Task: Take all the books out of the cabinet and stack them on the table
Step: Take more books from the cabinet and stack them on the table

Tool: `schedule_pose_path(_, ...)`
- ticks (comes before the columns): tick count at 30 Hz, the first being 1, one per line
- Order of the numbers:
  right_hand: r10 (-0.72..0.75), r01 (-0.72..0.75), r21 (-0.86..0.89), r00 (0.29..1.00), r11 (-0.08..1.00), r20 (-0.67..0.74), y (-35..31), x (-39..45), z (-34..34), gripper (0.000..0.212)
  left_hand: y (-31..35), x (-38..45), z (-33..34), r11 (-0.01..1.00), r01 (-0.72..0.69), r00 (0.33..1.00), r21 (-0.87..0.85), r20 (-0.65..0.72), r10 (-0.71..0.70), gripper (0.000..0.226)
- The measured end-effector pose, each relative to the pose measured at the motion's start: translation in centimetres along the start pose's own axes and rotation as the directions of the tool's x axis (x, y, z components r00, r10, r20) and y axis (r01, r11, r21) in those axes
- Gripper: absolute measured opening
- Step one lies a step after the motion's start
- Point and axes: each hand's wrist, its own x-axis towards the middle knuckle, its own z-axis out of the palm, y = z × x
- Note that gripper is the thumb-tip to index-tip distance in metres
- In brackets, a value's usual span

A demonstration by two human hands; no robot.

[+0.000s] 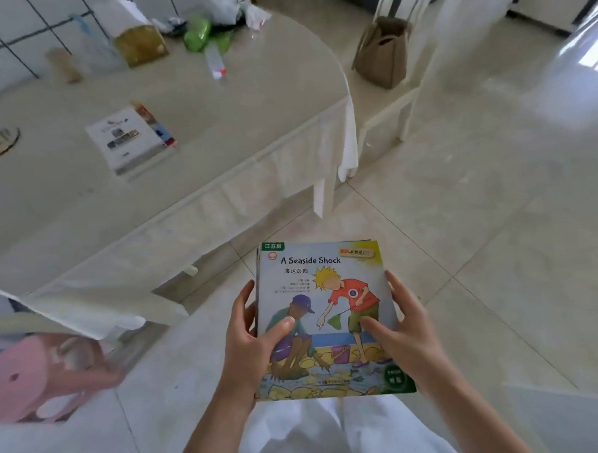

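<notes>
While both grip picture book (323,314) | left hand (253,341) | right hand (407,334) | table (218,134) holds book stack (129,139)

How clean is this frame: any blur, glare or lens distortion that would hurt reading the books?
Head view: the held book is sharp, its title legible; the table and the books lying on it are smeared by blur; window glare washes out the floor at upper right; wide-angle bending curves the edges.
</notes>
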Motion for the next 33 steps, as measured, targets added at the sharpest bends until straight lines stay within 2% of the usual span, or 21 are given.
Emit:
schedule_pose_path(9,0.063,-0.046,-0.107,0.984,0.993,0.164,-6.1,8.8,6.5,0.079,2.9,6.2,-4.2,0.995,-0.009,0.986,-0.103,-0.168,-0.009,0.07)
schedule_pose_path(16,0.088,-0.04,-0.161,0.95,0.986,0.3,-13.5,19.8,11.4,0.066,7.4,14.7,-5.8,0.975,-0.031,0.951,-0.221,-0.308,-0.039,0.073)
schedule_pose_path(22,0.119,-0.003,-0.278,0.908,0.961,0.401,-19.7,27.4,15.9,0.089,11.8,20.8,-7.0,0.946,-0.097,0.923,-0.309,-0.383,-0.03,0.073)
schedule_pose_path(25,0.19,-0.055,-0.313,0.889,0.948,0.417,-22.1,30.7,18.9,0.09,13.2,23.3,-8.8,0.933,-0.105,0.913,-0.345,-0.406,-0.047,0.074)
schedule_pose_path(28,0.26,-0.094,-0.364,0.86,0.927,0.439,-23.7,33.2,21.7,0.079,14.3,25.0,-10.7,0.944,-0.094,0.905,-0.316,-0.421,-0.051,0.079)
schedule_pose_path(29,0.27,-0.086,-0.384,0.847,0.919,0.458,-24.2,33.8,22.8,0.071,14.6,25.8,-11.6,0.944,-0.092,0.903,-0.316,-0.426,-0.054,0.081)
schedule_pose_path(31,0.26,-0.041,-0.405,0.824,0.913,0.503,-25.1,35.0,25.1,0.04,15.0,27.6,-13.6,0.943,-0.095,0.906,-0.319,-0.42,-0.051,0.085)
schedule_pose_path(33,0.22,0.012,-0.407,0.827,0.913,0.517,-25.8,36.2,27.3,0.024,15.3,29.5,-15.6,0.951,-0.085,0.91,-0.296,-0.412,-0.047,0.092)
